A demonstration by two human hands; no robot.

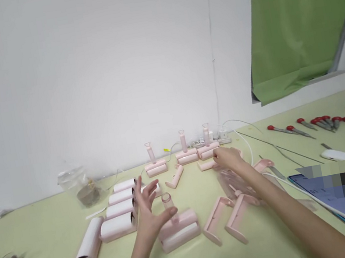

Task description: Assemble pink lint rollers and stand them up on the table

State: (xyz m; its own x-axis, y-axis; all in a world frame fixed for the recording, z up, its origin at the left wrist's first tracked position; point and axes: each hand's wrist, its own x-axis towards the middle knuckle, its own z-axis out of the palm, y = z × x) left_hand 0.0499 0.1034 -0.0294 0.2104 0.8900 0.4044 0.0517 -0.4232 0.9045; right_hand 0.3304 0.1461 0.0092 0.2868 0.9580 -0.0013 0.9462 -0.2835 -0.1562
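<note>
My left hand hovers with fingers spread, its thumb beside the handle of a pink lint roller standing on the table in front of me. My right hand reaches far forward, fingers closed at a pink roller, the rightmost of three upright assembled rollers along the wall. Several white paper rolls lie in a row left of my left hand. Loose pink covers lie under my right forearm.
Red-handled screwdrivers lie at the far right, with a white mouse and a phone nearer. A power strip with white cables sits by the wall. A clear plastic bag rests at the back left.
</note>
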